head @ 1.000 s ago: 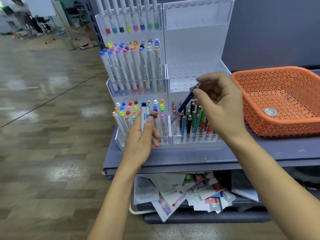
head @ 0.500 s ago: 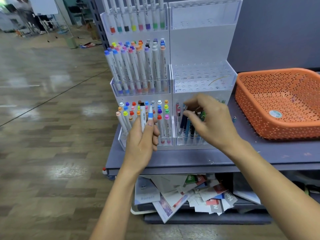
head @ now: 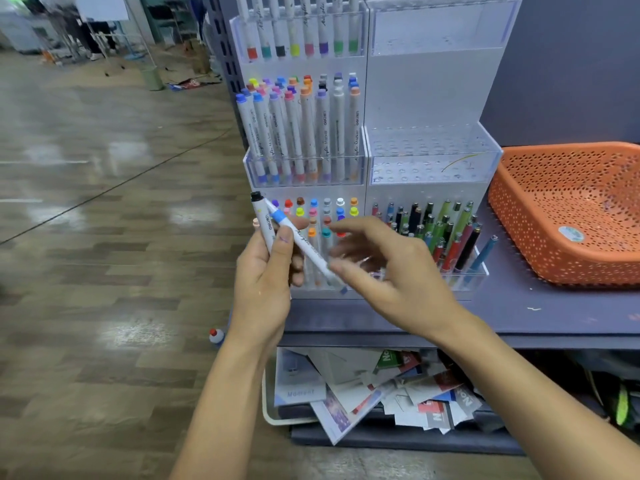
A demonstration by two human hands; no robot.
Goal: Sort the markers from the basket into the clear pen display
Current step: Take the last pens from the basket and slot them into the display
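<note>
My left hand (head: 263, 282) grips two white markers in front of the clear pen display (head: 433, 98). The black-capped marker (head: 261, 216) stands nearly upright, and the blue-capped marker (head: 304, 242) slants down to the right. My right hand (head: 398, 275) is blurred, with fingers spread and the index fingertip at the blue-capped marker's lower end. The display's left half holds several coloured markers in three tiers. Its lower right tier holds several pens (head: 443, 230). The orange basket (head: 561, 265) at the right shows only a sticker inside.
The display and basket stand on a dark table (head: 519, 317). A shelf below it holds a heap of papers (head: 381, 386). A small red-capped bottle (head: 216, 336) lies on the wooden floor beside the table's left corner.
My right hand set a blue pen into the lower right tier, let go and swung left to the markers. My left hand tilted the blue-capped marker toward it.
</note>
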